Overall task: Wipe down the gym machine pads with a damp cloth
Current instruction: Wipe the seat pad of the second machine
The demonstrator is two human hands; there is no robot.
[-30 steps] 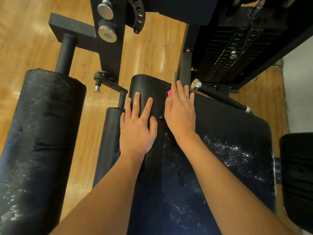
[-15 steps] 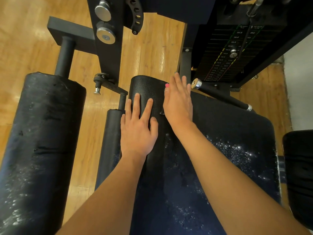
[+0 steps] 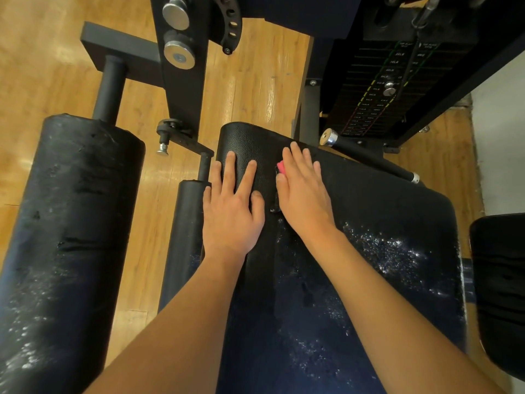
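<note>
- Left hand [image 3: 231, 214] is laid flat on the pad [image 3: 383, 211], fingers spread.
- Right hand [image 3: 304, 191] is pressed flat, fingers straight, over a pink cloth [image 3: 281, 167] — mostly hidden.

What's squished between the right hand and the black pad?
In the head view, a pink cloth: just a corner peeks out from under the flat right hand on the pad.

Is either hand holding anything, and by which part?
Right hand presses a pink cloth flat against the seat pad; only a corner peeks out by its forefinger. Left hand rests flat on the pad, holding nothing.
</note>
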